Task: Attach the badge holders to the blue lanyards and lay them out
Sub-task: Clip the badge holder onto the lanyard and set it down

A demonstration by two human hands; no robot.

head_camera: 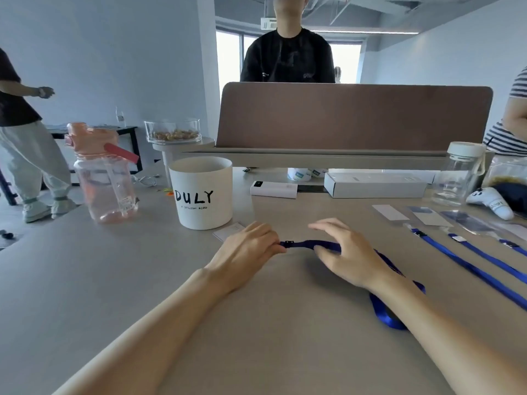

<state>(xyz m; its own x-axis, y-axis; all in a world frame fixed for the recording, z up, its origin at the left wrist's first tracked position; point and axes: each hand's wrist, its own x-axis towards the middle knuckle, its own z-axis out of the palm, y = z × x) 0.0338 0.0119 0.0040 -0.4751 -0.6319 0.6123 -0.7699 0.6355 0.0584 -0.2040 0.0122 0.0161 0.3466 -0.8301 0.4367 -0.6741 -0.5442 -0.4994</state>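
Grey table [85,280] bears a white cup [204,192], pink bottle [105,181], power bank [273,189], white box [376,185], blue lanyards [467,266]

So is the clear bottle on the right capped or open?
Capped: the clear bottle stands upright with its white lid on top.

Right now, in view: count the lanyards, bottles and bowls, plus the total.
lanyards: 4
bottles: 2
bowls: 1
Total: 7
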